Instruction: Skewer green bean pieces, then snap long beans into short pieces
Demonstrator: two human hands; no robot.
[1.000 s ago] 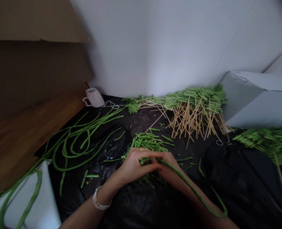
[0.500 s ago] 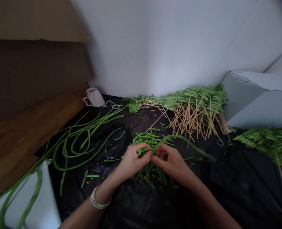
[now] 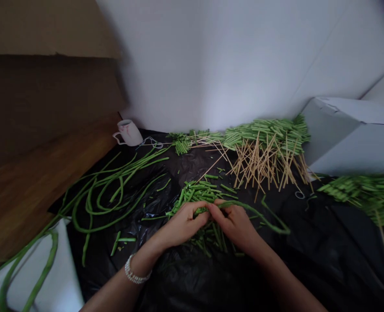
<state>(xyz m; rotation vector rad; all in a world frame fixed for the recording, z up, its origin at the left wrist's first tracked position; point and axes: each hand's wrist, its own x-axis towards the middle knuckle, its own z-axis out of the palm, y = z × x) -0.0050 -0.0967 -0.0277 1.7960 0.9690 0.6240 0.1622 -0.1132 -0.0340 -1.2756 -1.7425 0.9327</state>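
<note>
My left hand [image 3: 182,224] and my right hand [image 3: 235,223] meet fingertip to fingertip over a pile of short cut green bean pieces [image 3: 201,196] on black plastic sheeting [image 3: 321,247]. Both are closed on one long green bean [image 3: 259,214]. The bean runs from my fingers out to the right and curls back near its end. My left wrist wears a pearl bracelet [image 3: 135,274].
Uncut long beans [image 3: 114,190] sprawl at the left. Wooden skewers loaded with bean pieces [image 3: 266,147] lie at the back, with more skewered beans [image 3: 363,193] at the right. A white mug [image 3: 128,132] stands by the wall. A white box [image 3: 350,134] is at the right.
The long bean swung from trailing along my right forearm to sticking out rightward. My hands shifted slightly forward and stay pinched together on it.
</note>
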